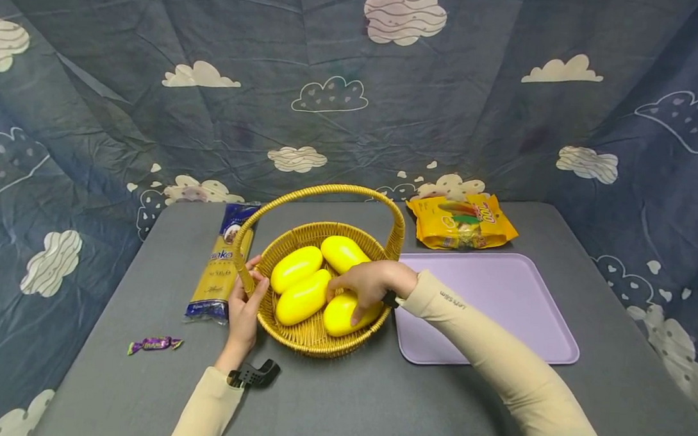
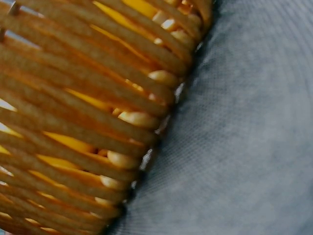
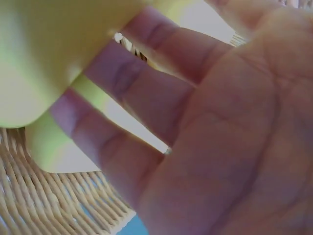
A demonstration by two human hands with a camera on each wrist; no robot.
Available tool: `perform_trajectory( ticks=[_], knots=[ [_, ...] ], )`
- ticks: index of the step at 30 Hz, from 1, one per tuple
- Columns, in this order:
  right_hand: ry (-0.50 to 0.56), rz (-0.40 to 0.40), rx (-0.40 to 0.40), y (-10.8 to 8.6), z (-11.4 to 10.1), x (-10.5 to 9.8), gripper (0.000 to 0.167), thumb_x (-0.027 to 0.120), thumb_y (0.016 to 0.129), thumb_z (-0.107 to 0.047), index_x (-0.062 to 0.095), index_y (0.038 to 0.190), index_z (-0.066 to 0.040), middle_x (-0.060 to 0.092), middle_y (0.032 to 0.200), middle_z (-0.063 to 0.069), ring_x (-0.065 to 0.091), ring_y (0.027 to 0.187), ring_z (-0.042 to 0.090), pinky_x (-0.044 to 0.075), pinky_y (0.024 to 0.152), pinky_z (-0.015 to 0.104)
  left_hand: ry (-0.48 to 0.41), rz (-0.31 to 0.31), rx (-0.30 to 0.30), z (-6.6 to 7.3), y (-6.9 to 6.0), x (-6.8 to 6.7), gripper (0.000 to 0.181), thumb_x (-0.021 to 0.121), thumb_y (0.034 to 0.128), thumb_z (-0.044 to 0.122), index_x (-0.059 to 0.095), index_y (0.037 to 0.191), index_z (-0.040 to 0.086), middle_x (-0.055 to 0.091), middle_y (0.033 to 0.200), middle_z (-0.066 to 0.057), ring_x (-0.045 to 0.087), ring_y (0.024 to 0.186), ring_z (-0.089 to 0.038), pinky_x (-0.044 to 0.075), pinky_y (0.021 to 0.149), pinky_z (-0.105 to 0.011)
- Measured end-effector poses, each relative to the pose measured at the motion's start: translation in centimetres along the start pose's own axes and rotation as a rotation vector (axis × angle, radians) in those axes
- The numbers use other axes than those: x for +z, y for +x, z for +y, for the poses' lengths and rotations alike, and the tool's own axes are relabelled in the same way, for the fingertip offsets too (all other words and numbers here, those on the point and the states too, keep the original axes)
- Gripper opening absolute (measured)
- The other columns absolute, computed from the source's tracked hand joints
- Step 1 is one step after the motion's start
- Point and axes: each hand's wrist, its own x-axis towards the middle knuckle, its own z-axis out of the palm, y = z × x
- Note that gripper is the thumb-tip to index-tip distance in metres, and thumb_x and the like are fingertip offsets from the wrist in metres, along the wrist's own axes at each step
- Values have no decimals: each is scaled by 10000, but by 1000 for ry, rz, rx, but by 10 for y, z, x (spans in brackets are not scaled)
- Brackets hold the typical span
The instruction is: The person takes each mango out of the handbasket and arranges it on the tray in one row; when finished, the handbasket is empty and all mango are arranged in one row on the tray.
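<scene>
Gripping the near right-hand yellow oblong [image 1: 339,320], the right hand [image 1: 370,283] reaches down into the wicker basket [image 1: 315,353], its thumb on the near side of the piece and its fingers [image 3: 142,83] slightly apart and bent against the surface. Whether the piece is clear of the basket floor cannot be told. Three matching pieces lie beside it: the far yellow oblong [image 1: 339,251], the left yellow oblong [image 1: 295,270] and the middle yellow oblong [image 1: 302,298]. The left hand [image 1: 244,307] holds the basket at its left side, next to the foot of the arched handle [image 1: 327,189], with the thumb over the rim and the other fingers outside. Each oblong appears stiff, smooth and probably light for its bulk; the glossy, rounded skin may slip under a fingertip hold. Take hold across the narrow waist, thumb opposite fingers, rather than at the tapered ends. The basket is likely light and slightly springy; steady it at the rim or handle foot. On the worktop [image 1: 342,404], the lilac tray [image 1: 490,300] stands just right of the basket, and the pasta pack [image 1: 214,284] lies just left.
</scene>
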Motion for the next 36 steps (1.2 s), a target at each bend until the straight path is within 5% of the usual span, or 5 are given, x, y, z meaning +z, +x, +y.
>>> perform_trajectory(
  ticks=[11,26,36],
  knots=[
    [-70,87,-31,-4,0,1,508,816,748,-311,521,1161,-286,555,937,-51,510,849,155,419,793,309,13,2,-1,-2,0,1,299,537,942,5,443,1148,-191,441,1311,-252,392,1115,-264,308,993,-259],
    [-5,411,-187,-14,10,2,601,786,781,-330,477,1282,-210,600,1157,-4,545,999,152,415,894,335,10,1,-5,0,1,0,292,537,941,6,448,1133,-196,425,1372,-223,392,1156,-256,288,1017,-270],
    [91,622,-191,-18,16,8,603,743,789,-459,458,1276,-247,618,1083,17,567,921,151,444,770,324,20,1,-1,-1,1,-1,316,548,938,17,445,1149,-195,424,1378,-214,392,1158,-269,291,1021,-270]
  ],
)
